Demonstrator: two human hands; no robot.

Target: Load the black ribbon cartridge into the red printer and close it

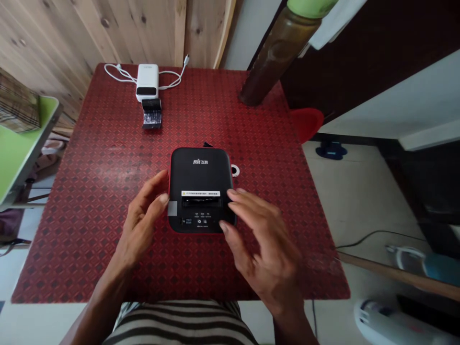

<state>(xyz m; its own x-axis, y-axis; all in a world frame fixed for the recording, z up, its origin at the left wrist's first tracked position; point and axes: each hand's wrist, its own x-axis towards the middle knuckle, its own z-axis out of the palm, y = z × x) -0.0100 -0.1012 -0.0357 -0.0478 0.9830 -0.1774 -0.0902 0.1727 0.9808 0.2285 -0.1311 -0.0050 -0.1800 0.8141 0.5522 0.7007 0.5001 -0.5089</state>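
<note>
A black receipt printer with a red rim, a white FEIE logo and a paper slot is on the red patterned table in front of me. A warning strip runs along its slot, and a grey tab is at its left edge. My left hand is at the printer's left side, its thumb tip against the edge. Across from it, my right hand has its fingertips on the right edge and its thumb over the lower right corner. A white ring, perhaps a roll end, shows partly behind the printer.
A white power bank-like device with a white cable lies at the table's back left. In front of it is a crumpled dark packet. A tall brown bottle with a green cap stands at the back right.
</note>
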